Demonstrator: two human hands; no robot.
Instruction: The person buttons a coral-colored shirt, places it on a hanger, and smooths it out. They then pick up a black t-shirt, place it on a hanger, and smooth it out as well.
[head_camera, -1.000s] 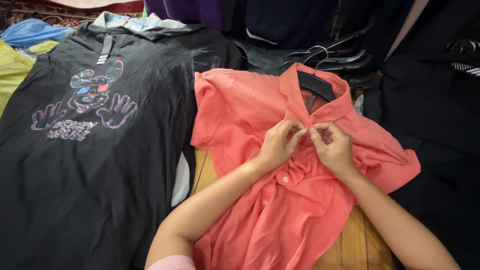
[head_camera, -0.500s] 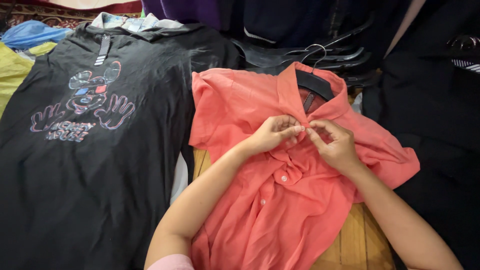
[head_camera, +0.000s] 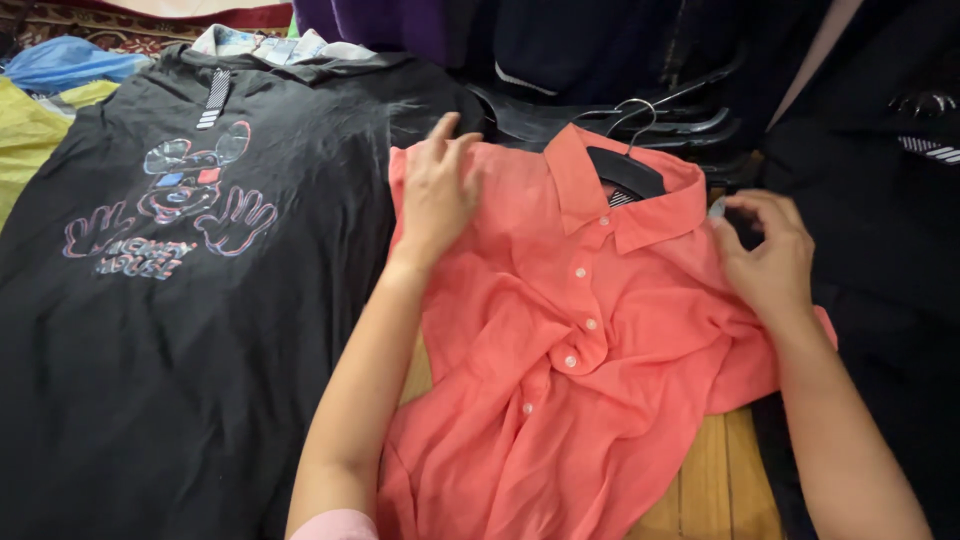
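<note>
Black printed T-shirt (head_camera: 190, 300), yellow cloth (head_camera: 30, 140), blue bag (head_camera: 70, 65), dark garments (head_camera: 880, 200).

Soft, even daylight fills the scene, with no hard shadows and no glare. The coral shirt (head_camera: 600, 330) reads sharp and bright, while the dark clothes (head_camera: 880, 150) at the top right sink into murk.

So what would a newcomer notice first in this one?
A coral button-up shirt on a black hanger lies spread at centre. The left hand rests flat on one shoulder of it and the right hand on the other. Beside it, to the left, lies a black T-shirt with a cartoon print.
</note>
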